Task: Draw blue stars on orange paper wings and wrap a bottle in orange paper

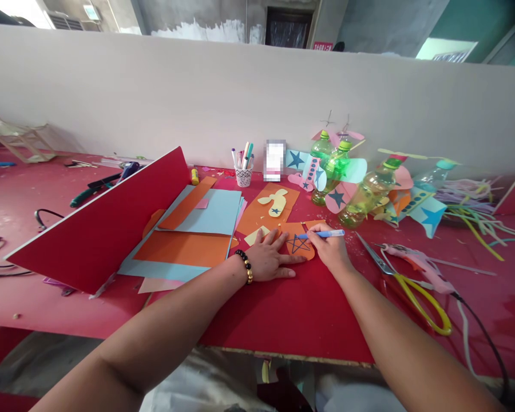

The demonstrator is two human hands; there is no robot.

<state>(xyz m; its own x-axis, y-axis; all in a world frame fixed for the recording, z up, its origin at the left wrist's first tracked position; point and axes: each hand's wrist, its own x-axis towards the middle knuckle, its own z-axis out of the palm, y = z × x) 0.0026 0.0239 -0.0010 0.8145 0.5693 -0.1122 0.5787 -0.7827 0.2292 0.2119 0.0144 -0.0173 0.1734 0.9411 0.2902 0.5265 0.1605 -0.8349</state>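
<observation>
Flat on the red table, my left hand (pixel 268 258) spreads its fingers and presses on the edge of an orange paper cutout (pixel 306 249). A star outline in dark blue lines is drawn on that cutout. My right hand (pixel 331 247) grips a blue marker (pixel 326 234), its tip against the paper near the star. Just beyond lies an orange sheet (pixel 257 213) with a yellow paper cutout (pixel 276 201) on it, which bears a small filled blue star. A pale yellow scrap (pixel 256 235) sits by my left fingertips.
Left are stacked coloured papers (pixel 214 214) and a standing red board (pixel 111 223). A cup of markers (pixel 243 174) stands behind. Plastic bottles with paper shapes (pixel 343 163) fill the back right. Yellow-handled scissors (pixel 416 297) and a pink glue gun (pixel 420 264) with a cord lie right.
</observation>
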